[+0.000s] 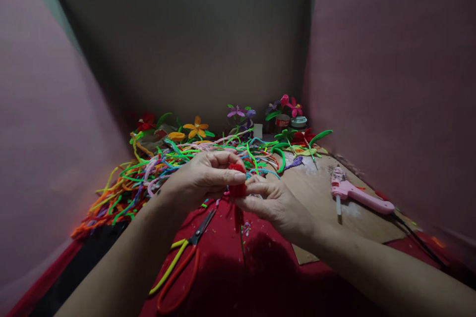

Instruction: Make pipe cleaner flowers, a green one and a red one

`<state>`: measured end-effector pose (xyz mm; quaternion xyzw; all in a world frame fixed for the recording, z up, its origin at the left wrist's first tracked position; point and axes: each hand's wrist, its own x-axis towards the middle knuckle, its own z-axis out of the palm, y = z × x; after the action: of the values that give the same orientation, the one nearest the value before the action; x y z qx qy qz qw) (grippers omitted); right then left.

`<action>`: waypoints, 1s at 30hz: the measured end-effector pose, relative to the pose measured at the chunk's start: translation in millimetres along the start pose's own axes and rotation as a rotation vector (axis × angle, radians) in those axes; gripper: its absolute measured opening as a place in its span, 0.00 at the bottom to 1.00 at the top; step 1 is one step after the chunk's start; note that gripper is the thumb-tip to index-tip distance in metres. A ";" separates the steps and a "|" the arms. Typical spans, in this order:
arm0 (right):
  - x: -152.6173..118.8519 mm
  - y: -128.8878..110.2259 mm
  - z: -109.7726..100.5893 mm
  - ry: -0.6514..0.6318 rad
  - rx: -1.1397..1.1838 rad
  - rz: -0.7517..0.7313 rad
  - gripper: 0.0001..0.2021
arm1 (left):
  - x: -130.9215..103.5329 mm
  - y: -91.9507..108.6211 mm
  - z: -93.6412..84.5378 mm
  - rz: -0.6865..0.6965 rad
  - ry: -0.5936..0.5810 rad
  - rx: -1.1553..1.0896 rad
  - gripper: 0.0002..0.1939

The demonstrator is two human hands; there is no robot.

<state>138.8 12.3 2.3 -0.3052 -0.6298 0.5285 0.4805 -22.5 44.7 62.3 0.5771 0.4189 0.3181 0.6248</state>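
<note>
A fuzzy red pipe-cleaner piece (238,189) is held up between my two hands, over the red cloth. My left hand (206,173) pinches its upper part between thumb and fingers. From the right and a little lower, my right hand (277,203) grips it with closed fingertips. The fingers cover some of the piece, so its full shape is hidden. Below my left hand lie scissors (193,240) with one yellow and one red handle. Behind my hands spreads a heap of many-coloured pipe cleaners (159,163).
A pink glue gun (357,195) rests on a cardboard sheet (316,198) at right, its black cord trailing right. Pipe-cleaner flowers, including an orange flower (196,128), stand at the back near a small jar (298,122). Pinkish panels (394,69) rise at both sides.
</note>
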 end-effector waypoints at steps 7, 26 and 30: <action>5.4 13.0 4.0 -0.024 0.384 0.318 0.08 | 2.8 -4.3 -4.1 0.042 0.022 0.032 0.16; 11.3 20.6 -0.8 0.201 0.421 0.264 0.08 | -8.3 -34.5 19.0 0.177 0.237 0.182 0.16; 12.4 25.9 2.2 0.217 0.431 0.204 0.08 | -3.9 -55.1 35.7 0.242 0.282 0.303 0.13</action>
<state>129.2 29.1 -18.9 -0.3125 -0.4136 0.6602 0.5436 2.8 17.8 7.8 0.6600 0.4728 0.4015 0.4239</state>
